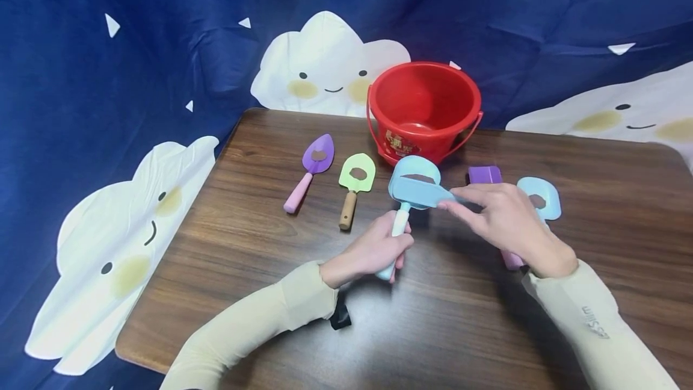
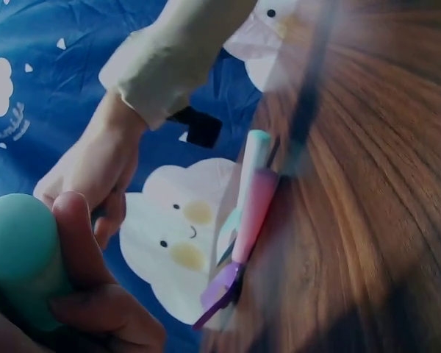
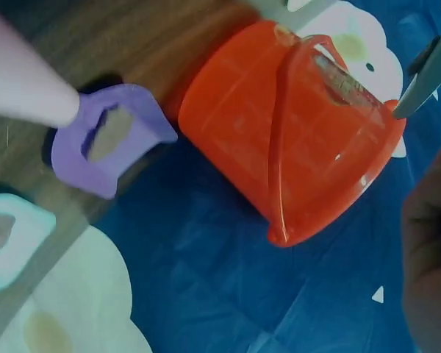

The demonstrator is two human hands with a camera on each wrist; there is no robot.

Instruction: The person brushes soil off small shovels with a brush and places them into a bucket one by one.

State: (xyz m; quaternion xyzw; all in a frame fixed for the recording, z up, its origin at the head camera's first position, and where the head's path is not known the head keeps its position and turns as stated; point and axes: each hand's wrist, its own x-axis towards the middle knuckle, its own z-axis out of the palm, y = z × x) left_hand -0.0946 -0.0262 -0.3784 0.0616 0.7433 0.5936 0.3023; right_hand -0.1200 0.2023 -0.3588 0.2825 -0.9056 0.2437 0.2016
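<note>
My left hand (image 1: 379, 247) grips the pale handle of a light-blue toy shovel (image 1: 415, 165), its blade tilted up in front of the bucket. The handle's rounded mint end (image 2: 20, 235) shows large in the left wrist view. My right hand (image 1: 506, 216) pinches the narrow end of a flat light-blue piece (image 1: 414, 191) between thumb and fingers. That piece tapers toward the fingertips and overlaps the lower part of the shovel blade; I cannot tell its kind. Beyond them stands a red bucket (image 1: 425, 142), upright, its handle hanging down.
Left of the hands lie a purple trowel (image 1: 313, 164) with a pink handle and a green shovel (image 1: 365, 182) with a wood-coloured handle. A purple shovel (image 1: 484, 174) and another light-blue shovel (image 1: 549, 197) lie at the right, partly behind my right hand. Blue cloth hangs behind the table (image 1: 216, 257).
</note>
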